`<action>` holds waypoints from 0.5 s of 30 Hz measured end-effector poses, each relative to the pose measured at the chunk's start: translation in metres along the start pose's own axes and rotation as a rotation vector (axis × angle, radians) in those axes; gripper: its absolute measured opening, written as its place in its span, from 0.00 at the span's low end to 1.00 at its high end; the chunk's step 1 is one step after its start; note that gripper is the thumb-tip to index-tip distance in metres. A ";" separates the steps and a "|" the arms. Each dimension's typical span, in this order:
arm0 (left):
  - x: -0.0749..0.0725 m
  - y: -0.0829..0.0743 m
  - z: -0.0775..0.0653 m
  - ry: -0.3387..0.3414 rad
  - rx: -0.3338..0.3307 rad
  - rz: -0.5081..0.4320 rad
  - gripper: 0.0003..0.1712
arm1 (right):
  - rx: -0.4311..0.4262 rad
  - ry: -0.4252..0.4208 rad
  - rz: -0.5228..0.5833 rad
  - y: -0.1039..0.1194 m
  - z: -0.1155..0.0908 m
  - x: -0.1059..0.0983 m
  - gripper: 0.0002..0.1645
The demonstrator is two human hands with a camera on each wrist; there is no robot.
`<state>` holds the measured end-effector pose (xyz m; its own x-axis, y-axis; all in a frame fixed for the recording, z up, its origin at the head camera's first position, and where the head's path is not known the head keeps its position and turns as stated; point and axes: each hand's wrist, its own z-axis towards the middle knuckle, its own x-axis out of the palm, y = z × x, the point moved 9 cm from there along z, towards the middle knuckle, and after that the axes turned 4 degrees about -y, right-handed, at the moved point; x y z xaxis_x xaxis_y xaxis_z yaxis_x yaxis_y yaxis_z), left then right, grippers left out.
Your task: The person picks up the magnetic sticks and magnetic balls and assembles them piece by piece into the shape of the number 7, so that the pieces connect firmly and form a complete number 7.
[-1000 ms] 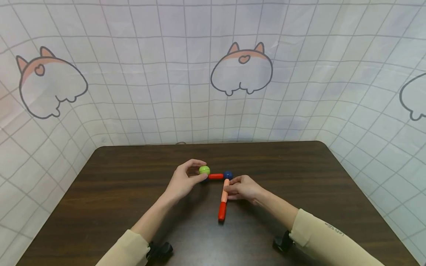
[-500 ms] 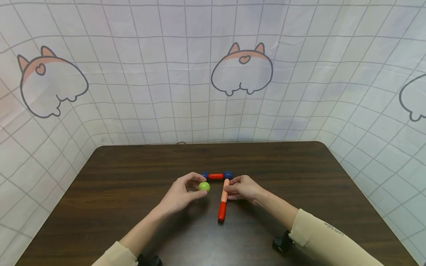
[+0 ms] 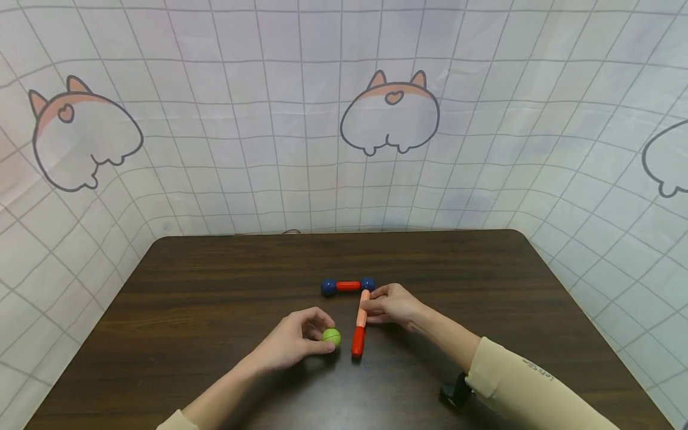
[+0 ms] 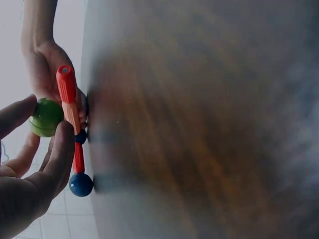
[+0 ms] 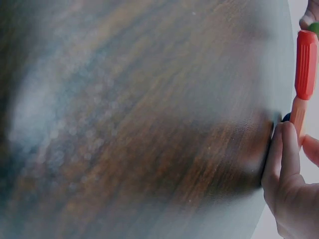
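In the head view my left hand [image 3: 292, 341] pinches a green ball [image 3: 331, 337] between thumb and fingers, just left of a red stick [image 3: 358, 342]. That red stick joins end to end with a peach stick [image 3: 362, 316], which my right hand [image 3: 396, 307] pinches near its far end. Beyond the hands, a shorter red stick [image 3: 348, 286] lies between a left blue ball [image 3: 328, 286] and a right blue ball [image 3: 368, 284]. The peach stick's far end meets or nearly meets the right blue ball. The left wrist view shows the green ball [image 4: 46, 117] in my fingertips, apart from the sticks.
All of this is on a dark wood-grain table [image 3: 215, 269]. A white grid-patterned cloth [image 3: 301, 179] with cartoon drawings rises behind the table and along both sides. A black device [image 3: 455, 391] sits at the right wrist.
My left hand has moved toward the near side with the green ball, away from the left blue ball, which is now uncovered. The right hand and the sticks have stayed nearly still.
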<state>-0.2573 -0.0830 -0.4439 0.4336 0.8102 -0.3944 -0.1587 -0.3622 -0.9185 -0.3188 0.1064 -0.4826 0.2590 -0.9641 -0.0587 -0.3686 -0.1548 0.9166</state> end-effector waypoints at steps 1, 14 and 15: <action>0.001 0.001 -0.001 0.008 -0.008 0.003 0.18 | 0.001 -0.002 0.001 0.000 0.000 0.000 0.29; 0.018 0.004 -0.014 0.100 -0.055 -0.013 0.18 | -0.001 -0.010 -0.010 0.001 0.000 0.002 0.28; 0.020 0.003 -0.014 0.107 -0.056 -0.016 0.18 | -0.003 -0.009 -0.010 0.002 0.000 0.002 0.28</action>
<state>-0.2365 -0.0747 -0.4543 0.5286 0.7631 -0.3718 -0.1022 -0.3776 -0.9203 -0.3190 0.1040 -0.4812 0.2548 -0.9644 -0.0716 -0.3635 -0.1641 0.9170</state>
